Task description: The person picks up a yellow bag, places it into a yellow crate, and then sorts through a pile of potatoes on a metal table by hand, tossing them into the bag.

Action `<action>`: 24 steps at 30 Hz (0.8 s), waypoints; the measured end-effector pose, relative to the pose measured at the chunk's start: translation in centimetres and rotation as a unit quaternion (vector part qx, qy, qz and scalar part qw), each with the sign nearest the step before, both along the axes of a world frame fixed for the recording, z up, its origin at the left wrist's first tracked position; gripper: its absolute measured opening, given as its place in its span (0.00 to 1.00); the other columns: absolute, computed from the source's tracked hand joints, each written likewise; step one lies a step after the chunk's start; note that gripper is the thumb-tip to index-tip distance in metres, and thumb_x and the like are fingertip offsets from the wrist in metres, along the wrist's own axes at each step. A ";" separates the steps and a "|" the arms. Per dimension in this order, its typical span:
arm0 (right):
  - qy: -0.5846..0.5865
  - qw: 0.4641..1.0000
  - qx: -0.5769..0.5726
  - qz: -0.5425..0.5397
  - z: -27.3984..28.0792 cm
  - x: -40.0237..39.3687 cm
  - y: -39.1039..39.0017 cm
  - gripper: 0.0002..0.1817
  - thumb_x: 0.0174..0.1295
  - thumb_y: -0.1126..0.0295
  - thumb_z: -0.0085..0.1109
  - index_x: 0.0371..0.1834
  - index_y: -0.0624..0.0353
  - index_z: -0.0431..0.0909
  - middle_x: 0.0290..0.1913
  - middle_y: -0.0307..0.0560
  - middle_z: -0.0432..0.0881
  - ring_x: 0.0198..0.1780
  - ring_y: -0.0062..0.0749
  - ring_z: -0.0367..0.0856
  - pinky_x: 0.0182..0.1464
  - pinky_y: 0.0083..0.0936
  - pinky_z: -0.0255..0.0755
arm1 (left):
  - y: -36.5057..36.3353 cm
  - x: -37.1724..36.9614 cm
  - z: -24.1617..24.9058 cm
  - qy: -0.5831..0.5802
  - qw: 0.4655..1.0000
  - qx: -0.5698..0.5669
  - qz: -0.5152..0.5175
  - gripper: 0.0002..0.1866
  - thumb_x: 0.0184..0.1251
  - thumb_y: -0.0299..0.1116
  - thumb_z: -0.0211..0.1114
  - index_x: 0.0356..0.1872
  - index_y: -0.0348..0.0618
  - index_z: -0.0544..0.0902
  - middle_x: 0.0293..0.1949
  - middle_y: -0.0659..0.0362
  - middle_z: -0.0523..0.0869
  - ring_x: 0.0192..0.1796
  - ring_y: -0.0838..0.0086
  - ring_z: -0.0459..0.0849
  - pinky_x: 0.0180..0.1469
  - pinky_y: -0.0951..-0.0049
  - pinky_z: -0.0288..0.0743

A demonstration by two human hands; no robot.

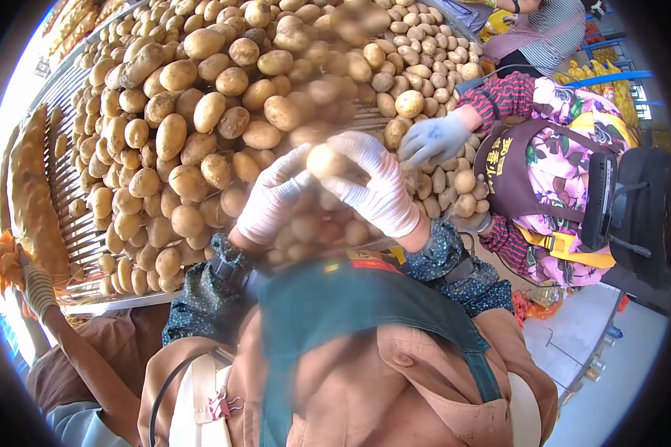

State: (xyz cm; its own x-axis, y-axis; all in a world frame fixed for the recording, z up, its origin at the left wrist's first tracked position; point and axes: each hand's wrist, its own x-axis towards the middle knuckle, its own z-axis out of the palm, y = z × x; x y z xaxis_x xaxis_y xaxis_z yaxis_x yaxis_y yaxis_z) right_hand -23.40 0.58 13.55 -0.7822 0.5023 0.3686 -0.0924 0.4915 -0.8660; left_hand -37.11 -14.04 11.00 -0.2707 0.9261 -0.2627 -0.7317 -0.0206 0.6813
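Observation:
A pale, round potato (325,160) is between my two hands, raised over the heap. My left hand (274,195), in a white striped glove, has its thumb and fingertips against the potato's left side. From the right, my right hand (376,182), gloved the same way, curls its fingers and thumb around it. Beneath and beyond my hands, a large heap of potatoes (209,112) covers a slatted metal table (74,194). Smaller potatoes (425,63) lie toward the far right. A blurred smear hides detail around the middle of the view.
On the right, a co-worker's blue-grey gloved hand (436,140) rests on the small potatoes. At the left, another person's striped glove (39,287) is by an orange mesh bag (9,264). A long filled sack (33,186) lies along the table's left side.

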 end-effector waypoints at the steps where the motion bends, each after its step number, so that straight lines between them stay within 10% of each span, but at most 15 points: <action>1: 0.011 1.000 0.022 0.000 0.1 -0.2 0.1 0.25 0.54 0.76 0.77 0.56 0.59 0.81 0.53 0.50 0.83 0.54 0.42 0.83 0.58 0.35 0.79 | 0.1 0.0 -0.1 -0.009 1.000 0.002 -0.002 0.30 0.76 0.31 0.63 0.75 0.36 0.67 0.69 0.54 0.76 0.68 0.69 0.75 0.70 0.66 0.71; 8: 0.000 0.995 0.099 0.002 0.5 -1.0 0.6 0.21 0.52 0.73 0.78 0.51 0.59 0.84 0.49 0.51 0.83 0.49 0.48 0.83 0.53 0.37 0.80 | 0.4 -0.2 0.7 -0.001 1.000 0.009 -0.016 0.30 0.76 0.35 0.65 0.74 0.36 0.68 0.69 0.54 0.77 0.71 0.66 0.74 0.73 0.64 0.67; 17: -0.040 0.999 -0.012 0.018 2.5 -2.4 0.6 0.28 0.57 0.73 0.73 0.62 0.61 0.75 0.51 0.53 0.83 0.52 0.45 0.84 0.57 0.35 0.78 | 1.1 -1.0 1.0 0.083 0.995 -0.058 -0.022 0.33 0.72 0.44 0.69 0.72 0.37 0.71 0.56 0.56 0.83 0.54 0.69 0.84 0.51 0.69 0.84; 24: -0.079 0.985 -0.150 -0.025 -3.0 -2.3 0.3 0.30 0.59 0.71 0.74 0.65 0.61 0.75 0.58 0.50 0.82 0.57 0.36 0.82 0.63 0.31 0.75 | 0.7 -1.8 0.9 0.189 0.972 -0.137 0.024 0.18 0.74 0.26 0.66 0.62 0.33 0.82 0.48 0.61 0.86 0.44 0.81 0.82 0.47 0.78 0.79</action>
